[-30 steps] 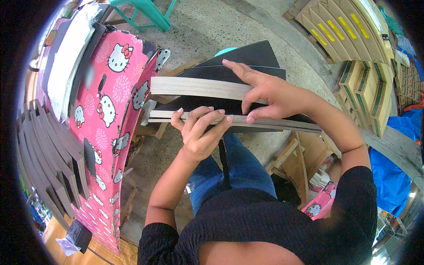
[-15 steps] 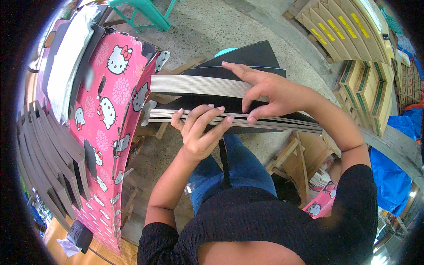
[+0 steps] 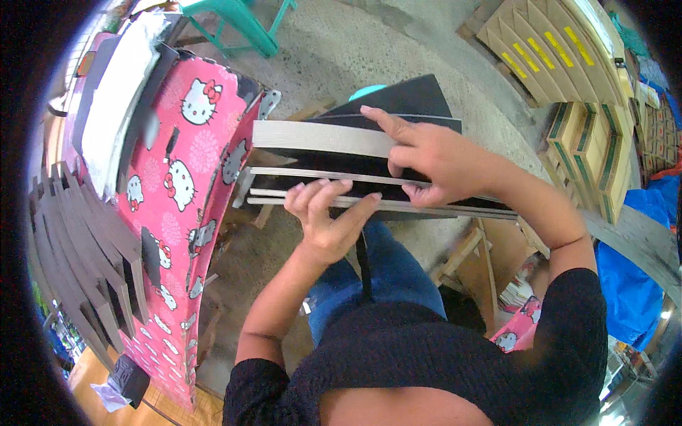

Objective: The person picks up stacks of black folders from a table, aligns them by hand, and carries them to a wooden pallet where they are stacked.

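Thin black boards with pale grey edges stand on edge in front of me, split into groups. My right hand (image 3: 433, 160) grips the thick stack of boards (image 3: 320, 137): its index finger stretches over the far side, and the other fingers bend down on the near side. Its thumb reaches toward the thinner boards closer to me. My left hand (image 3: 327, 220) holds the nearest boards (image 3: 440, 206), fingertips over their upper edges and thumb along them. Between the hands runs a thin group of boards (image 3: 284, 171), with dark gaps on both sides. A loose black board (image 3: 408, 96) slants out behind the stack.
At left stands a pink cartoon-patterned surface (image 3: 192, 156), with grey strips (image 3: 82, 248) fanned beside it. A green plastic stool (image 3: 245, 28) is at the far left. Brown cartons (image 3: 533, 50), wooden frames (image 3: 586, 153) and a blue tarp (image 3: 618, 291) lie to the right.
The nearer boards have spread into separate groups, with wider gaps between them. My left hand has moved slightly toward me and right, and my right thumb has shifted a little.
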Available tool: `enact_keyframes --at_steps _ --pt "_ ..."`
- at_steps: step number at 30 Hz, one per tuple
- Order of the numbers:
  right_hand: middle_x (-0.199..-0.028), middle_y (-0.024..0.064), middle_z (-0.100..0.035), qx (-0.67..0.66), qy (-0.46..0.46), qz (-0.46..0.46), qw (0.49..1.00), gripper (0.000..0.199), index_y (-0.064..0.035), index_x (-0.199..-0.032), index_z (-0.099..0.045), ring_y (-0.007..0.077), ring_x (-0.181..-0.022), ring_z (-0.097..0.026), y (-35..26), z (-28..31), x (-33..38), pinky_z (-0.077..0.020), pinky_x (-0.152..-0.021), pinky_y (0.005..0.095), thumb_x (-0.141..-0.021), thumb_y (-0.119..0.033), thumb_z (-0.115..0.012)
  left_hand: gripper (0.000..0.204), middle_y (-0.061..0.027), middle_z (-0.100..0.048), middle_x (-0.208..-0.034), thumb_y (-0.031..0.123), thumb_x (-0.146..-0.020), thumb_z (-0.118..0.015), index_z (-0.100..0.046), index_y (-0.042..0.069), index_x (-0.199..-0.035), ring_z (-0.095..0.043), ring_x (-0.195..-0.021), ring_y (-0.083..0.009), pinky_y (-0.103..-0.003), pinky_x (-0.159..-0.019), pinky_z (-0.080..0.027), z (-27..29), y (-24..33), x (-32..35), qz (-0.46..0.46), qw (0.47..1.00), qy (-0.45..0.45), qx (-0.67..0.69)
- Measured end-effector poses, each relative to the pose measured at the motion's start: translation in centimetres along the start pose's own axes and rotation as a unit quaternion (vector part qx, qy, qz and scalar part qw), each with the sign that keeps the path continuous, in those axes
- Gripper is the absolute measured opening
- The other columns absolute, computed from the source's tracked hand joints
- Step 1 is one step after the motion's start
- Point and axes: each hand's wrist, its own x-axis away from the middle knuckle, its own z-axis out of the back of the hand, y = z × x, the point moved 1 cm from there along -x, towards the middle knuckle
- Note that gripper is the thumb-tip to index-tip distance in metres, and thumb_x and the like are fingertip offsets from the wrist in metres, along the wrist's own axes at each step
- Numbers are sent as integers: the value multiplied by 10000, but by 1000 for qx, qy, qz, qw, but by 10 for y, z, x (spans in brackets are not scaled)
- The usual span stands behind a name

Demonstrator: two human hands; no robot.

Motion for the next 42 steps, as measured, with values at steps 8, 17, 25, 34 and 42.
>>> enact_keyframes --at_steps 8,17,25,34,42 --pt "-956 238 -601 113 -38 -247 962 827 -33 -1299 -238 401 -779 -616 -22 -28 6 -503 -629 465 -656 -222 -723 288 47 -552 -822 250 -613 -700 -602 192 -878 -517 -793 -149 -418 -845 -275 10 17 -2 12 973 -222 -70" --pt "-830 232 -590 191 77 -284 936 588 -39 -1090 -465 402 -787 -580 -61 93 60 -459 -691 452 -646 -309 -739 312 -20 -633 -716 416 -655 -712 -668 128 -766 -577 -717 -200 -409 -802 -287 28 8 -45 145 971 -189 -3" --pt "-1144 158 -543 332 525 -289 728 720 14 -1258 -429 274 -977 -567 -197 216 220 -436 -868 367 -669 -266 -735 420 -61 -660 -936 539 -744 -600 -676 199 -979 -595 -943 -239 -511 -930 -248 -87 -70 -45 355 845 -401 18" --pt "-1341 180 -395 132 859 -214 445 625 -44 -1306 -429 314 -1210 -404 -137 63 345 -337 -995 445 -828 -447 -458 708 -212 -273 -1402 602 -787 -496 -413 151 -1326 -290 -1291 -352 -627 -1010 -119 -130 -61 -41 292 877 -379 54" --pt "-1326 173 -415 -73 852 -139 500 575 -52 -1307 -428 300 -1205 -414 -137 47 93 -337 -995 442 -847 -396 -436 824 -147 -269 -1384 512 -818 -535 -127 139 -1430 -380 -1192 -274 -363 -969 -347 186 -25 -117 149 637 -174 736"
